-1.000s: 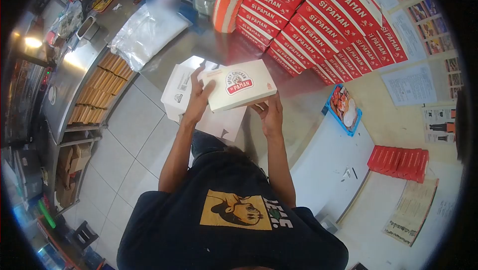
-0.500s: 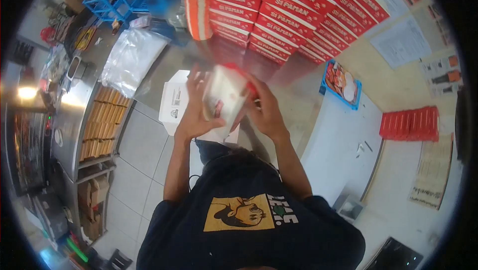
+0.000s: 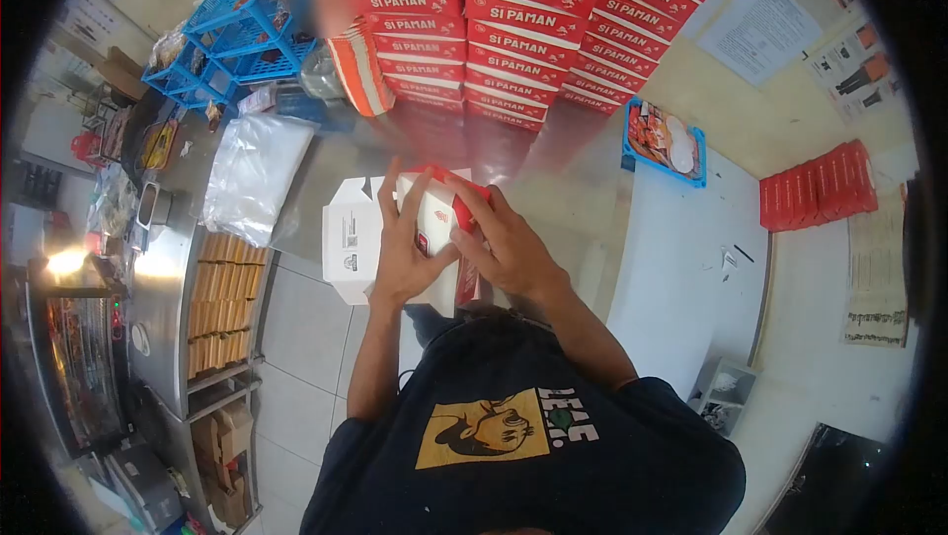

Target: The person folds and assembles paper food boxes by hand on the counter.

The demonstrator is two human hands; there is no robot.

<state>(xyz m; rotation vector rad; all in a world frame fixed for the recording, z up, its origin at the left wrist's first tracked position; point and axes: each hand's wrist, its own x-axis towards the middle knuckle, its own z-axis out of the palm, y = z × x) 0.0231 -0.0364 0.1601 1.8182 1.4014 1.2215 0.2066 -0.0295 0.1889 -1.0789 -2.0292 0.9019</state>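
In the head view, a red-and-white cardboard box (image 3: 435, 212) is between my two hands in front of my body, its white side facing up. My left hand (image 3: 407, 257) presses along the white side, fingers stretched forward and thumb bent inward. On the right, my right hand (image 3: 515, 251) wraps round the red edge, its thumb over the white face. To the left, a white printed cardboard flap (image 3: 348, 241) lies over the counter edge. My hands hide where the flap and the box meet, so I cannot tell whether they are joined.
Tall stacks of red SI PAMAN boxes (image 3: 521, 37) stand behind the metal counter (image 3: 583, 175). Clear plastic bags (image 3: 252, 175) lie left, near blue baskets (image 3: 237, 27). On the right are a white table (image 3: 671, 259), a blue tray (image 3: 667, 143) and folded red cartons (image 3: 818, 187).
The box, lifted and tilted before, is now lower and flatter. Both hands have come closer together over it, the right one reaching across its top. The camera view has shifted.
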